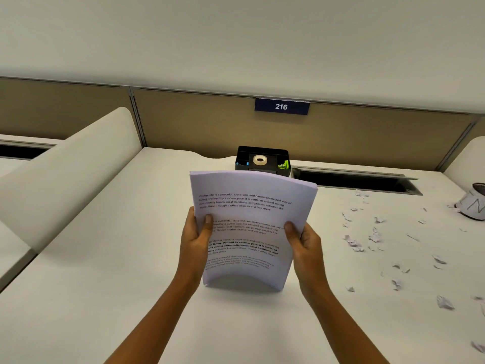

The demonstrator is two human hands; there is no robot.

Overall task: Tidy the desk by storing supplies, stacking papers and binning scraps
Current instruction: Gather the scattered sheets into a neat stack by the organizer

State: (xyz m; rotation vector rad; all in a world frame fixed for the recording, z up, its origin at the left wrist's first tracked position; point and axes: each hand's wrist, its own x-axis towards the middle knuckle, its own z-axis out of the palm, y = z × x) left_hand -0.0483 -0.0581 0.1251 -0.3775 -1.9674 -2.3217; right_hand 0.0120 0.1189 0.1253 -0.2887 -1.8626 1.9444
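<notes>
Over the tabletop [105, 258], an upright paper stack [252, 227] is grasped at its side edges by the left grip [195, 240] and right grip [305, 243].

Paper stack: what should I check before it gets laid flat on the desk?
1. Grip: left hand and right hand hold the paper stack by its side edges: ok.
2. Sheets squared: top edge looks even, but the stack bows and its lower edge is unclear: cannot tell.
3. Landing spot: desk left of the stack shows no litter: ok.
4. Scraps binned: paper scraps lie scattered on the right: not ok.
5. Supplies stored: tape roll sits in the black organiser: ok.
</notes>
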